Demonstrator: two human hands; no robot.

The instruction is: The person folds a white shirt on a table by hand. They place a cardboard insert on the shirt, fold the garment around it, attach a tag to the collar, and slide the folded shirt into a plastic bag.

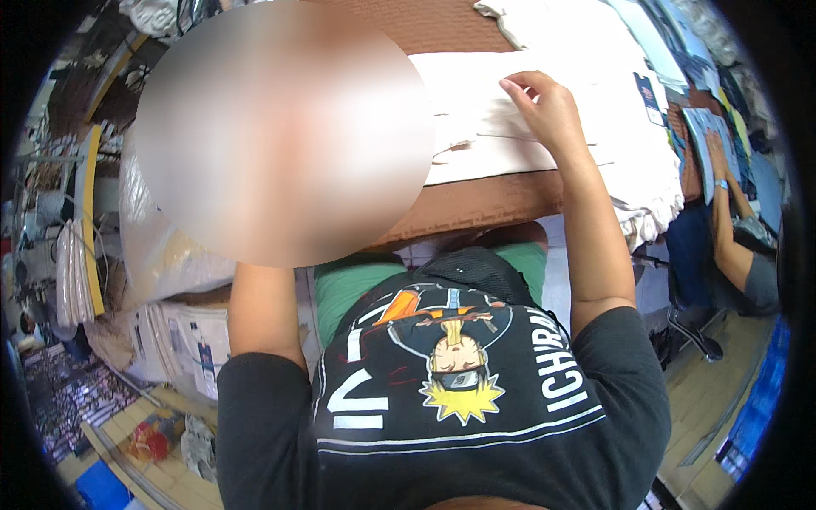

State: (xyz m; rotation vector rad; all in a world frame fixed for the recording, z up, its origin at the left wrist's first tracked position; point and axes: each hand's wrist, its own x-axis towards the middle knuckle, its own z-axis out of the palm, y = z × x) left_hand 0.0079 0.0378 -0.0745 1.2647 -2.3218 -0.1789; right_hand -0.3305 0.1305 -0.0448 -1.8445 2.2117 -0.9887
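Observation:
A white folded garment (493, 157) lies across a brown patterned table cover (484, 200) in front of me. Over its right part hovers my right hand (548, 106), fingers curled and thumb tip brought close to the index finger in a pinch. Whether something thin sits between those fingertips is too small to tell. My left forearm (265, 310) reaches up into a large blurred patch, which hides my left hand and the left part of the garment. More white garments (629, 161) lie to the right, with a dark blue hang tag (650, 98) on them.
At far right, another person's hands rest on light blue folded cloth (705, 140). Plastic-wrapped bundles (140, 221) stand to the left, beside a yellow upright strip (87, 221). Behind me at lower left is a wooden-topped surface (161, 459) with a red item (155, 438).

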